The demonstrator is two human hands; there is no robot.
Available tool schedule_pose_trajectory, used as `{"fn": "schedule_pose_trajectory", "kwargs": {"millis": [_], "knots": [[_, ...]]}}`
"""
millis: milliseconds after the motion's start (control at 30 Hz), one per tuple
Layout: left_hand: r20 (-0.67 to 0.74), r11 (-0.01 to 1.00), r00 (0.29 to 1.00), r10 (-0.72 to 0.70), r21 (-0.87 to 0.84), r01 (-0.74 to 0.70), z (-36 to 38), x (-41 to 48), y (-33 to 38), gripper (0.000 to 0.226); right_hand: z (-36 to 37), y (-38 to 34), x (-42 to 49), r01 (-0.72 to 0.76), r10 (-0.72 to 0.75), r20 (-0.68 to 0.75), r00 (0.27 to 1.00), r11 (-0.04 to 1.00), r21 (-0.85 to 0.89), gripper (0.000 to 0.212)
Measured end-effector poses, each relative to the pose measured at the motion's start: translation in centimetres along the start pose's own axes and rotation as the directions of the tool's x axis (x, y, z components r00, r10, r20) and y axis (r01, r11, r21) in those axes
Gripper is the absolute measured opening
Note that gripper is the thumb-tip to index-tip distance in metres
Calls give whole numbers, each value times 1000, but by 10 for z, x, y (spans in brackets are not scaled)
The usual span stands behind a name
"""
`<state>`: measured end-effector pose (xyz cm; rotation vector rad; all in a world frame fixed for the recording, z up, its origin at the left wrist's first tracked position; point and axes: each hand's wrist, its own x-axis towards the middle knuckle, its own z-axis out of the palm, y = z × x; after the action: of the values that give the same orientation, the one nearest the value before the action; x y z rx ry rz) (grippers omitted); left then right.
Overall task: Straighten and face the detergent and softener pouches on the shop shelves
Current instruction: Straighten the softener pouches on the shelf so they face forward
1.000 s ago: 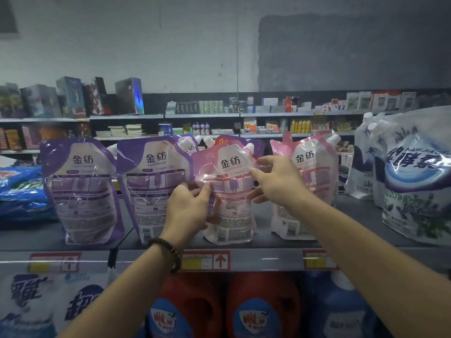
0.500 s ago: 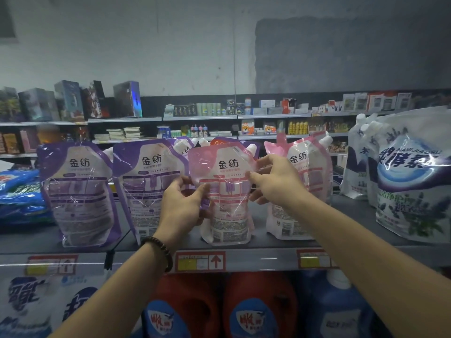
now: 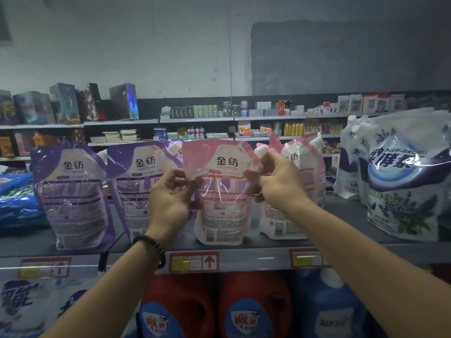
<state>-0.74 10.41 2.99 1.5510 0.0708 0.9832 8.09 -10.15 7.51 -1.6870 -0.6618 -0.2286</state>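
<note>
nearest the camera, below the shelf edge (image 3: 244, 261) that serves as landmark, stand red jugs (image 3: 185, 306) and a blue jug (image 3: 329, 311), with white-and-blue bags (image 3: 29, 303) to their left; price tags (image 3: 194, 262) are fixed on the edge itself. both forearms reach up across this edge, the left one wearing a dark bead bracelet (image 3: 153, 247). just above the edge, the front pink pouch (image 3: 222, 191) stands on the shelf, upright and label forward. the left hand (image 3: 168, 198) pinches its left margin between thumb and fingers, and the right hand (image 3: 280, 181) pinches its right margin near the spout, so both hands are closed on this one pouch. behind the right hand and slightly farther from the edge stands a second pink pouch (image 3: 302, 203), partly hidden. along the edge to the left are two purple pouches (image 3: 73, 196), the nearer one (image 3: 136, 186) leaning a little; along it to the right, well apart, stand large white-and-blue pouches (image 3: 402, 176). far beyond the edge, a back shelf (image 3: 195, 120) carries small boxes and bottles, too small to identify. the step in hand appears to be squaring the front pink pouch to the edge. the next move probably calls for releasing both pinches without tipping the soft pouch, checking that it stands alone, then turning to the leaning purple pouch or to the pink one behind. the slack film may slump once unsupported.
</note>
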Motion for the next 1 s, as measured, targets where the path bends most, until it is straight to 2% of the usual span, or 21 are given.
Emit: {"fn": "schedule_pose_trajectory", "kwargs": {"millis": [133,500,767,1000], "knots": [[0,995,996,88,43,-88,5,2,11,21,-8,-4,-2,55,-52,-63,997,997,45,21],[76,948,958,275,143,-284,40,2,32,29,-52,-10,-5,158,-154,-188,970,987,10,23],[102,959,965,241,130,-253,85,-2,34,32,-97,11,0,140,-173,-274,946,981,-136,22],[140,959,960,241,116,-257,136,-11,39,31,-145,28,4,112,-173,-331,928,974,-195,26]]}}
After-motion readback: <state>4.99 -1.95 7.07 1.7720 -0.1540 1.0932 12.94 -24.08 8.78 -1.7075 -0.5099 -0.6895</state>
